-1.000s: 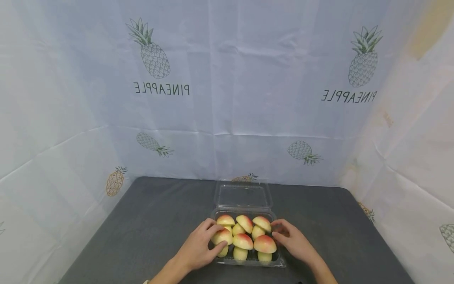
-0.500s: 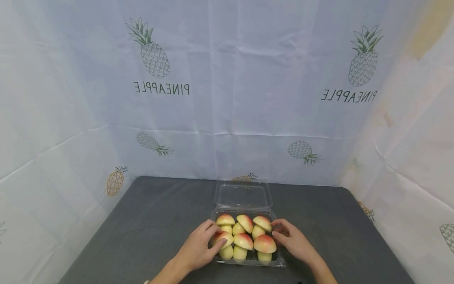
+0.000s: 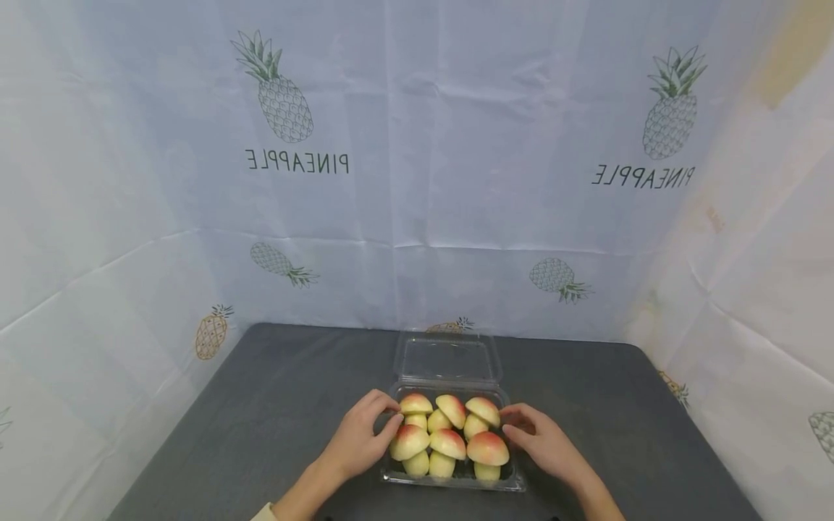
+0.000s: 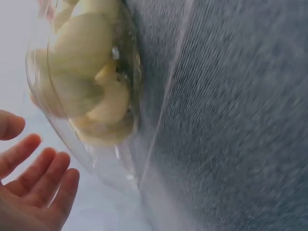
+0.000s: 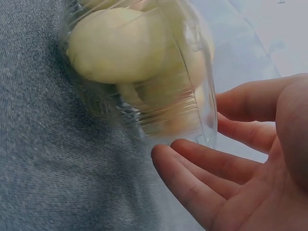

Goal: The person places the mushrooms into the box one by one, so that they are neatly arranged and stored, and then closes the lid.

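Note:
A clear plastic clamshell box (image 3: pixel 456 485) holds several yellow toy mushrooms with red-topped caps, set in two rows. At its left side is my left hand (image 3: pixel 361 434), fingers spread and nothing in them, near the front-left mushroom (image 3: pixel 410 441). In the left wrist view, the left fingers (image 4: pixel 43 178) stand beside the clear wall, palm towards it. My right hand (image 3: pixel 537 441) is at the box's right side, by the back-right mushroom (image 3: pixel 483 410). In the right wrist view, the right thumb (image 5: pixel 248 100) is right at the rim, and loosely bent fingers lie along the wall's end.
The box's hinged lid (image 3: pixel 448 359) lies back, raised open on the far side. Both stand on a dark grey table (image 3: pixel 313 369). White cloth walls (image 3: pixel 417 181) printed with pineapples enclose the table at the back and sides.
My left hand has let go of the front-left mushroom and drawn back to the left. That mushroom's stalk has shifted right within the box. The right hand has stayed about where it was.

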Action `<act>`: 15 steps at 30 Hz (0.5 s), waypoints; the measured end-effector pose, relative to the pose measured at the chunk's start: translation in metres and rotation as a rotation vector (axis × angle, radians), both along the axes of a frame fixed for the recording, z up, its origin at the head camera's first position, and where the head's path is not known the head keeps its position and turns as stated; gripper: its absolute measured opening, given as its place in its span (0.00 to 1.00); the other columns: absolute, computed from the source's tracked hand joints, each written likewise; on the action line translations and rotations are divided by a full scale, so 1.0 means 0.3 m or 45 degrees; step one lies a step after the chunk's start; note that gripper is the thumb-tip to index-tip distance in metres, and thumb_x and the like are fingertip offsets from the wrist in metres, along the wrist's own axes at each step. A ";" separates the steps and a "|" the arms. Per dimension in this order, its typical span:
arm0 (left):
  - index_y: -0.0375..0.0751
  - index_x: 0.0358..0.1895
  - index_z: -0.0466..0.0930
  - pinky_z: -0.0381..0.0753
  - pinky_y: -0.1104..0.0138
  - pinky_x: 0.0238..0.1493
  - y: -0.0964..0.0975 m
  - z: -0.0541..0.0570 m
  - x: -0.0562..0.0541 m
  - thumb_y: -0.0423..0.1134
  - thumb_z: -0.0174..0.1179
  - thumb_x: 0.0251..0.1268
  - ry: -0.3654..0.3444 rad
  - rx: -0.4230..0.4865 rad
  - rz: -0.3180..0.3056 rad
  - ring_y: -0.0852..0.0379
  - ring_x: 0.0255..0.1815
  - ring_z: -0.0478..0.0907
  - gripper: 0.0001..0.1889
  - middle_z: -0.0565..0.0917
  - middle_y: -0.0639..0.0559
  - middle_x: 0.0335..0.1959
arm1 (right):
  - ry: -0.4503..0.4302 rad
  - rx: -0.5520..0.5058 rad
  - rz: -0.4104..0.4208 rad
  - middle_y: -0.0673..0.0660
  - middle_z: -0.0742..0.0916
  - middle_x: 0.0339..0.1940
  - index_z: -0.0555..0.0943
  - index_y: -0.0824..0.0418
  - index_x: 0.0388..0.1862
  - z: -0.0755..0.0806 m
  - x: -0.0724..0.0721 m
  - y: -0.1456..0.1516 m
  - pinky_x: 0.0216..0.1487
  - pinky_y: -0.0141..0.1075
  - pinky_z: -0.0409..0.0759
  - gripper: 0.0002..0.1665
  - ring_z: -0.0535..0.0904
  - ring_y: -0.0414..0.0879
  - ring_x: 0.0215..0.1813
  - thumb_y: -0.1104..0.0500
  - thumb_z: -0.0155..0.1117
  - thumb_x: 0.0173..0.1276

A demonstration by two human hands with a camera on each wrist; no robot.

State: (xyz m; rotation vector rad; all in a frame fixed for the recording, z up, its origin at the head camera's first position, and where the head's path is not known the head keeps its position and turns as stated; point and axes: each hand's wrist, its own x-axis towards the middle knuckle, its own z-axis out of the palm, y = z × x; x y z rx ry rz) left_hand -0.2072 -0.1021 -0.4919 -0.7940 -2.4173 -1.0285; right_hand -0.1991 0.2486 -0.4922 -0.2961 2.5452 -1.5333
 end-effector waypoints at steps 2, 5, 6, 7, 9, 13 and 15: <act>0.49 0.40 0.83 0.82 0.62 0.45 -0.006 0.003 -0.017 0.35 0.67 0.68 -0.051 0.008 0.019 0.60 0.42 0.80 0.04 0.79 0.62 0.40 | 0.007 0.012 -0.019 0.60 0.86 0.50 0.77 0.66 0.62 0.008 0.002 0.001 0.42 0.40 0.85 0.23 0.85 0.51 0.46 0.53 0.64 0.75; 0.48 0.42 0.83 0.83 0.62 0.47 -0.017 0.008 -0.042 0.37 0.65 0.70 -0.127 0.012 0.050 0.60 0.43 0.80 0.02 0.78 0.62 0.40 | 0.011 0.034 -0.057 0.60 0.85 0.50 0.78 0.65 0.61 0.018 0.000 0.005 0.42 0.40 0.84 0.23 0.84 0.50 0.45 0.54 0.65 0.75; 0.48 0.42 0.84 0.83 0.61 0.47 -0.020 0.007 -0.050 0.38 0.65 0.70 -0.142 0.014 0.063 0.60 0.43 0.80 0.02 0.78 0.63 0.40 | 0.014 0.047 -0.073 0.60 0.85 0.50 0.78 0.65 0.61 0.020 -0.002 0.006 0.42 0.41 0.84 0.22 0.84 0.50 0.45 0.54 0.65 0.75; 0.48 0.42 0.84 0.83 0.61 0.47 -0.023 0.005 -0.058 0.39 0.64 0.71 -0.157 0.016 0.075 0.61 0.43 0.79 0.02 0.78 0.64 0.40 | 0.018 0.061 -0.090 0.59 0.85 0.49 0.78 0.65 0.61 0.023 -0.004 0.006 0.41 0.41 0.84 0.22 0.84 0.49 0.44 0.54 0.65 0.75; 0.47 0.42 0.84 0.83 0.61 0.46 -0.028 0.002 -0.073 0.40 0.64 0.72 -0.173 0.023 0.094 0.61 0.42 0.79 0.02 0.77 0.64 0.39 | 0.032 0.092 -0.131 0.57 0.86 0.48 0.79 0.63 0.60 0.027 -0.010 0.004 0.40 0.40 0.83 0.20 0.84 0.48 0.44 0.55 0.65 0.75; 0.45 0.42 0.84 0.82 0.62 0.43 -0.032 -0.004 -0.106 0.40 0.63 0.73 -0.171 0.043 0.119 0.60 0.40 0.78 0.04 0.78 0.62 0.38 | 0.080 0.183 -0.226 0.54 0.86 0.47 0.81 0.61 0.57 0.045 -0.020 -0.005 0.41 0.42 0.83 0.16 0.84 0.48 0.46 0.57 0.65 0.74; 0.42 0.44 0.84 0.82 0.61 0.43 -0.033 -0.003 -0.123 0.40 0.63 0.73 -0.196 0.046 0.127 0.59 0.39 0.77 0.06 0.78 0.60 0.38 | 0.102 0.217 -0.258 0.54 0.87 0.47 0.82 0.61 0.57 0.056 -0.025 -0.009 0.43 0.45 0.83 0.16 0.84 0.49 0.47 0.57 0.65 0.75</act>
